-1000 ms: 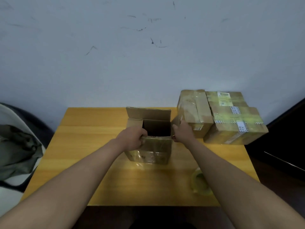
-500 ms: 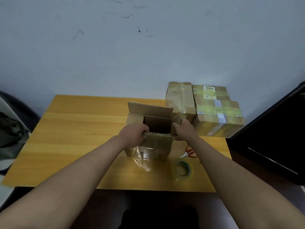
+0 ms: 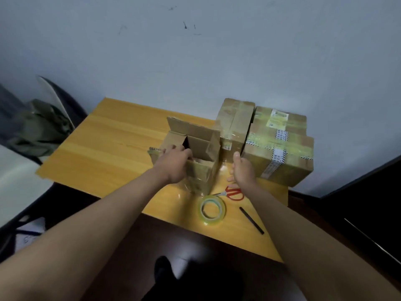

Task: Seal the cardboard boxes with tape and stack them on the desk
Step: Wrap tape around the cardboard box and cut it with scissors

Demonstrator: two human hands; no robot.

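A small cardboard box [image 3: 200, 146] stands open on the wooden desk [image 3: 112, 148], its flaps up. My left hand [image 3: 174, 165] grips the box's near front flap, fingers curled over its edge. My right hand [image 3: 242, 170] hovers just right of the box with fingers relaxed, holding nothing. Two taped boxes stand at the back right: a narrow one [image 3: 235, 122] and a larger one [image 3: 280, 146] with yellow-green tape. A roll of clear tape [image 3: 212, 210] lies near the desk's front edge.
Red-handled scissors [image 3: 233, 193] lie between the tape roll and my right hand. A black pen [image 3: 251, 220] rests near the front right edge. A chair with green cloth [image 3: 41, 127] stands left. Dark furniture [image 3: 358, 203] borders the desk's right side.
My right hand has let go of the box's right flap and moved right, away from the box. The left hand keeps its grip. The camera view shifted, showing scissors and pen.
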